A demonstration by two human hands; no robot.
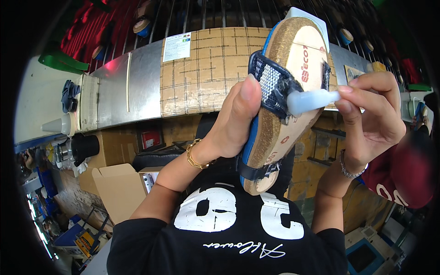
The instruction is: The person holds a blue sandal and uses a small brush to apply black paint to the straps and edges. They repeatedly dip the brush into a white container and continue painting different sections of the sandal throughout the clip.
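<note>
My left hand (pixel 238 112) grips a sandal in the making (pixel 295 50) from its left side, holding it up tilted over the table's near edge. Its underside faces me: a pale board with red print, a brown cork rim and a blue layer behind. Dark straps with a black-and-white woven patch (pixel 271 85) fold over its edges, with ragged dark ends. My right hand (pixel 373 103) pinches a translucent whitish plastic stick (pixel 311 101) between thumb and fingers. The stick's thick rounded end lies at the strap end on the board; whether it touches cannot be made out.
A cardboard sheet (pixel 206 68) with a white label covers part of the steel table (pixel 114 85). Beyond lies a rack of metal bars (pixel 192 16) with more sandals. A white cup (pixel 59 124) and dark cloth (pixel 70 95) are left, an open carton (pixel 121 192) lower left, a person in maroon (pixel 408 167) right.
</note>
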